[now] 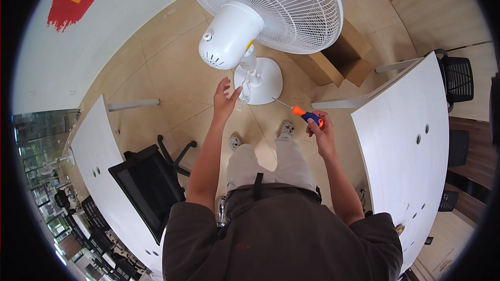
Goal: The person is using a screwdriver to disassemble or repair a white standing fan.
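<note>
A white pedestal fan (pixel 229 34) stands upright in front of me, the back of its motor housing turned my way. Its round wire grille (pixel 307 13) spreads out beyond the housing, and its round base (pixel 272 79) rests on the floor. Beside the fan's stem, my left hand (pixel 225 101) is raised with thumb and fingers apart, holding nothing that I can see. A pale cord (pixel 243 96) hangs right by its thumb. My right hand (pixel 321 130) grips a screwdriver (pixel 307 116) by its orange and dark blue handle. The metal shaft points left toward the base.
An open cardboard box (pixel 317 67) lies on the tiled floor right of the fan. White desks flank me at left (pixel 96 140) and right (pixel 401 125). A black office chair (pixel 146 182) stands close on my left. A white wall (pixel 120 36) rises at the far left.
</note>
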Demonstrator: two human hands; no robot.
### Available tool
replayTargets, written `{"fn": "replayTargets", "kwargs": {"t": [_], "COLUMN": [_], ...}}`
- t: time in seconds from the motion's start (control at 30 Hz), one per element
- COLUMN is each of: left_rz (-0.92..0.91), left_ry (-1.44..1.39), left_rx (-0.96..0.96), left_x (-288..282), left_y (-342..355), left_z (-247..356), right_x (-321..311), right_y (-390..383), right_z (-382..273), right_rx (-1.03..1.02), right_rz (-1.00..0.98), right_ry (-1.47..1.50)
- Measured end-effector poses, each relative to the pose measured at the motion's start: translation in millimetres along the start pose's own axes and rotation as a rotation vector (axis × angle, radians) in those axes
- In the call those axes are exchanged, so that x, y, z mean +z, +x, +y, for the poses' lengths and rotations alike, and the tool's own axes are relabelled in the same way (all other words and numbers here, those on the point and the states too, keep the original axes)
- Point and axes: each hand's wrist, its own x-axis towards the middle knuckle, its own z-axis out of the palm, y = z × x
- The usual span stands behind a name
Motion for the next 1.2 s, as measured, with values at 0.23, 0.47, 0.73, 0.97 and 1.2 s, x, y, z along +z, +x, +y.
{"fn": "replayTargets", "kwargs": {"t": [0.23,0.47,0.73,0.97,1.2], "left_rz": [-0.337,-0.422,-0.211,-0.032,0.030], "left_ry": [-0.119,-0.058,-0.532,-0.553,-0.584], "left_rx": [0.073,0.459,0.820,1.046,0.987], "left_x": [-8.1,16.7,73.7,87.6,97.3], "left_y": [92.6,137.7,166.0,171.1,171.7], "left_z": [26.5,-15.4,-72.0,-82.5,-77.5], "right_x": [46.7,82.3,99.7,123.8,144.8], "right_y": [6.1,23.9,103.5,140.9,147.8], "right_z": [12.4,68.8,150.0,169.7,160.4], "right_rx": [-0.097,-0.351,-1.069,-1.634,-1.758], "right_rz": [0.046,0.123,0.250,0.505,0.582], "right_ry": [0.070,0.166,-0.057,-0.549,-0.584]}}
